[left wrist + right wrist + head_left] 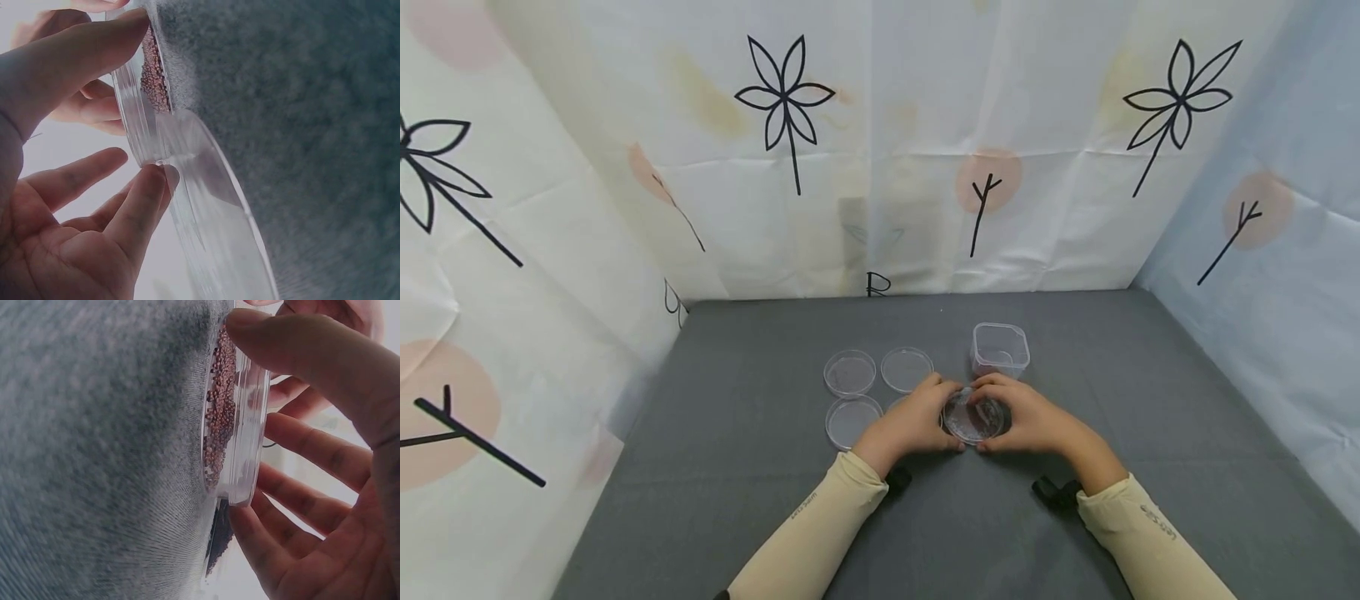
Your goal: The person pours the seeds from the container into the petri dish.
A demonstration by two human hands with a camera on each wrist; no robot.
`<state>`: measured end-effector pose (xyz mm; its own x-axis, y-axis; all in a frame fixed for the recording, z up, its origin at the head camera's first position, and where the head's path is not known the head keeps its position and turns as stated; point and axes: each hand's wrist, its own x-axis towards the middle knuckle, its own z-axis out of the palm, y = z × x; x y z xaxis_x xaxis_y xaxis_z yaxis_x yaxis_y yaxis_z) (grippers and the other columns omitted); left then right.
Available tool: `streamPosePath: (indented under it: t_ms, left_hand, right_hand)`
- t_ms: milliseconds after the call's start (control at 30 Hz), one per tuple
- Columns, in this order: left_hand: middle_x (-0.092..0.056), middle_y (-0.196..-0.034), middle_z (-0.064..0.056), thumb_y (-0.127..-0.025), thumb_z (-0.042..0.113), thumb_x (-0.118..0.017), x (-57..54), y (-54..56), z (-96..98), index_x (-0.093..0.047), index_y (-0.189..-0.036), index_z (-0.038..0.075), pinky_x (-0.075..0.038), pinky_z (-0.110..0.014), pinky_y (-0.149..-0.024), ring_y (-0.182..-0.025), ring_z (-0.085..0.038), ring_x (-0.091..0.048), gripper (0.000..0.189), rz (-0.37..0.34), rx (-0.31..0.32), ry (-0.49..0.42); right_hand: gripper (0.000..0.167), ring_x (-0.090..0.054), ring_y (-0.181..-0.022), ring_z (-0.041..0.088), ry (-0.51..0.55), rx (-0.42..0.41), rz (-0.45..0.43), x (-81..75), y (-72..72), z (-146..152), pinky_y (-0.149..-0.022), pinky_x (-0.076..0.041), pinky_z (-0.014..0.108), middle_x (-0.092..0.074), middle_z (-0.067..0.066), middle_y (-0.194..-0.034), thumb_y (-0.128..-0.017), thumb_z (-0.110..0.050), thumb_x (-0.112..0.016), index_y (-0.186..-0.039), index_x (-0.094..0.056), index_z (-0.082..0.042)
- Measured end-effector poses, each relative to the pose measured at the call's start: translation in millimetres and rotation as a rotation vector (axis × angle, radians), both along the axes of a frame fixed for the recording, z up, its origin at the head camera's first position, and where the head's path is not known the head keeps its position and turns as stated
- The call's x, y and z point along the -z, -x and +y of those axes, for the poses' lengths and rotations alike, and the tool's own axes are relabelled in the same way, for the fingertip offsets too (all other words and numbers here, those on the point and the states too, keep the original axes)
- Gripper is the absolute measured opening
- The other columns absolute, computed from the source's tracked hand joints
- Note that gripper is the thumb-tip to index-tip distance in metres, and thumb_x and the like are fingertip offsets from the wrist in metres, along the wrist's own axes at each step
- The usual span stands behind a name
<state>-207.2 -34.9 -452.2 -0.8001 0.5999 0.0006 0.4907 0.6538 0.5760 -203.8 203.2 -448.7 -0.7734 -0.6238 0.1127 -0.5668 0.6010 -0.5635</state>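
A clear round petri dish (972, 423) lies on the grey cloth between my two hands. Small reddish-brown grains (219, 425) are spread along its bottom, plain to see in both wrist views. My left hand (913, 423) grips the dish's left side, thumb at the near edge and fingers at the far edge. From the other side my right hand (1033, 423) holds the same dish, its thumb near the left thumb. The dish looks double-rimmed in the wrist views, like a lid over a base. Another clear dish (219, 244) stands close beside the left fingertips.
Several clear petri dishes (850, 372) are grouped left of my hands, one partly hidden by the left hand. Behind the right hand stands a clear plastic box (1001, 346). Dark grains (220, 537) show beyond the held dish. Patterned fabric walls (910, 125) enclose the grey table (737, 500).
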Motion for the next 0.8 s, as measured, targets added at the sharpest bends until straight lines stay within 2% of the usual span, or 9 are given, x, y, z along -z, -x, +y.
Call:
streamPosePath:
  t_ms: [233, 433, 600, 800]
  left_hand:
    - [-0.056, -0.138, -0.012, -0.084, 0.029, -0.094, -5.9, -3.0, -3.9, -0.056, -0.153, 0.009, -0.054, -0.035, -0.103, -0.121, -0.023, -0.060, 0.081, -0.022, 0.015, -0.053]
    - [-0.055, -0.142, -0.015, -0.088, 0.030, -0.090, -12.6, -4.6, -19.5, -0.055, -0.154, 0.007, -0.054, -0.043, -0.105, -0.128, -0.029, -0.059, 0.078, -0.024, -0.018, -0.064]
    - [-0.055, -0.145, -0.019, -0.091, 0.027, -0.087, -20.2, -9.0, -44.9, -0.053, -0.156, 0.006, -0.051, -0.052, -0.108, -0.134, -0.035, -0.056, 0.077, -0.004, -0.059, -0.078]
    - [-0.055, -0.144, -0.018, -0.090, 0.029, -0.088, -26.5, -17.5, -85.8, -0.054, -0.154, 0.006, -0.051, -0.054, -0.106, -0.134, -0.036, -0.055, 0.077, 0.049, -0.139, -0.044]
  right_hand:
    - [0.056, -0.052, -0.140, 0.047, -0.036, 0.010, 0.006, 0.1, -3.0, 2, -0.105, -0.050, 0.064, -0.056, 0.022, -0.148, -0.080, -0.025, -0.096, -0.127, -0.071, -0.007]
    - [0.053, -0.053, -0.137, 0.048, -0.045, 0.010, 0.047, -8.8, -3.3, 1, -0.103, -0.051, 0.064, -0.055, 0.026, -0.149, -0.082, -0.027, -0.093, -0.126, -0.071, -0.006]
    - [0.040, -0.060, -0.131, 0.042, 0.003, 0.022, 0.123, -22.5, -0.6, 4, -0.100, -0.053, 0.061, -0.062, 0.023, -0.141, -0.088, -0.019, -0.089, -0.120, -0.072, -0.003]
    - [0.029, -0.068, -0.102, 0.032, 0.088, 0.057, 0.244, -34.9, 5.3, 8, -0.083, -0.058, 0.051, -0.068, 0.014, -0.121, -0.089, -0.009, -0.087, -0.114, -0.075, -0.003]
